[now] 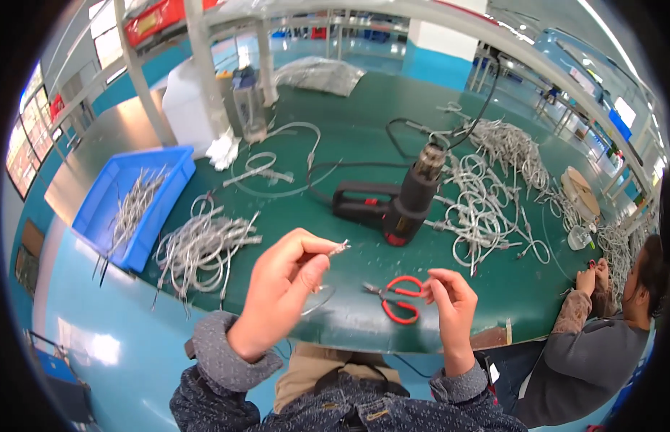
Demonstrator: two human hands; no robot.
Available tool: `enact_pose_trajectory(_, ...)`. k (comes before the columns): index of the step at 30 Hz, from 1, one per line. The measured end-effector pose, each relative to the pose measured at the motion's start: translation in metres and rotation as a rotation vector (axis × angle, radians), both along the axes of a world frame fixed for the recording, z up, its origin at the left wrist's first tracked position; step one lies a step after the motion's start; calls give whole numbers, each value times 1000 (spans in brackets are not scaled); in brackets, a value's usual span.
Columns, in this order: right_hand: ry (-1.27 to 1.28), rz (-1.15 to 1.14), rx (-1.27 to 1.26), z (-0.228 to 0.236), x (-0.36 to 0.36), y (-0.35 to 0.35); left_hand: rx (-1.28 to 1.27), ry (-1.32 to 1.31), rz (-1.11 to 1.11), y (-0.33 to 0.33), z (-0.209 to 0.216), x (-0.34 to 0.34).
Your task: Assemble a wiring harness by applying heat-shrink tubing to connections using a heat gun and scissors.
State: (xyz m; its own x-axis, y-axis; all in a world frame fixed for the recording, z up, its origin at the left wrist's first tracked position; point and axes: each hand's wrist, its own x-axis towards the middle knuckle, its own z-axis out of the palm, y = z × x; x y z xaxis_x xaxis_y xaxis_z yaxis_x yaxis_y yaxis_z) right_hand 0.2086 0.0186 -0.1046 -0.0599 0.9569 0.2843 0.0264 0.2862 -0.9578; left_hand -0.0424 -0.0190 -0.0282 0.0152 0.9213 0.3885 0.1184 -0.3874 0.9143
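My left hand [281, 288] is closed in a pinch on a thin grey cable [321, 301]. Its end, with fine bare wires, sticks out past the fingertips, and a loop of it hangs below the hand. Small pliers [401, 299] with red loop handles are over the table's near edge, their jaws pointing left. At the end of their upper handle are the curled thumb and fingers of my right hand [451, 302], which appear to pinch that loop. Behind both hands a black heat gun [403, 198] rests on the green table [349, 270].
A grey cable bundle [205, 248] lies left, beside a blue tray [173, 183] holding more cables. Cable heaps [486, 209] spread to the right. A clear bottle [248, 108] and white container [187, 108] stand behind. Another person [594, 360] works at far right.
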Motion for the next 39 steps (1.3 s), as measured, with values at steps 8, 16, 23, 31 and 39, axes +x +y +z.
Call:
enact_pose_trajectory(8,28,-154,-71,-53,35,26,13,2,46,109,25,12)
enact_pose_trajectory(16,-115,-195,5,-62,31,27,47,-82,24,167,13,45)
enact_pose_trajectory(23,-261,-151,45,-57,26,26,183,-13,42,188,5,54)
enact_pose_trajectory(31,-276,-140,41,-53,26,25,168,-4,32,191,0,59)
enact_pose_trajectory(39,-267,-126,46,-54,27,26,188,41,13,195,-1,62)
